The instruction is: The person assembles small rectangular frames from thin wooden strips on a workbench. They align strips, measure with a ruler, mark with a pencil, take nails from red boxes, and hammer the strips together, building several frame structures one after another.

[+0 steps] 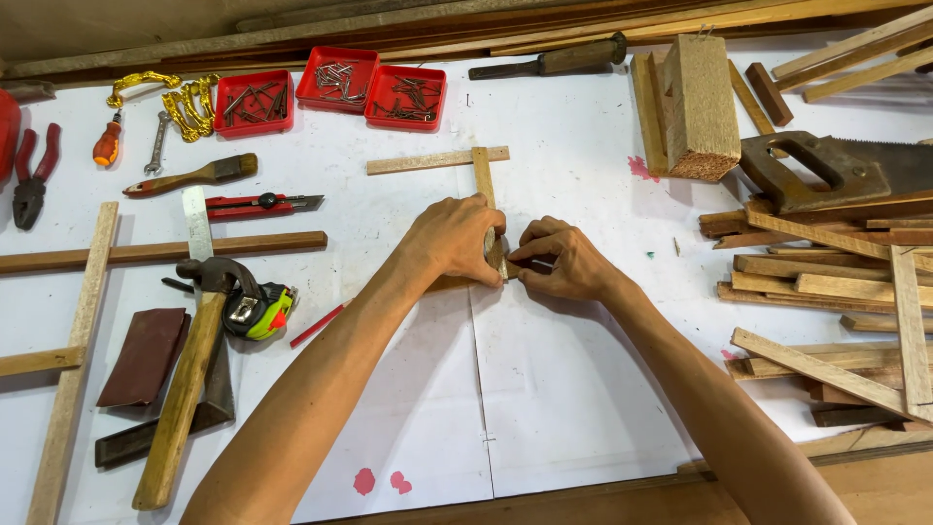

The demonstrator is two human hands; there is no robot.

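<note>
Red trays (338, 80): we see nails (335, 78) inside — three trays on the counter (564, 369).
Hands: our left hand (455, 238) and right hand (562, 261) — both pinching a wooden strip (484, 173).

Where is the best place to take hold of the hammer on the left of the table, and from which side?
Probably grip the hammer by the lower part of its long wooden handle, coming from above. That end lies free on the white table, pointing toward the person, while the metal head rests close against the tape measure and the steel square.

Left of the grip: hammer (190, 389), tape measure (259, 311), utility knife (260, 203). Beyond it: three red trays (335, 89) of nails. Right: handsaw (838, 170) atop stacked wood strips (826, 282).
</note>
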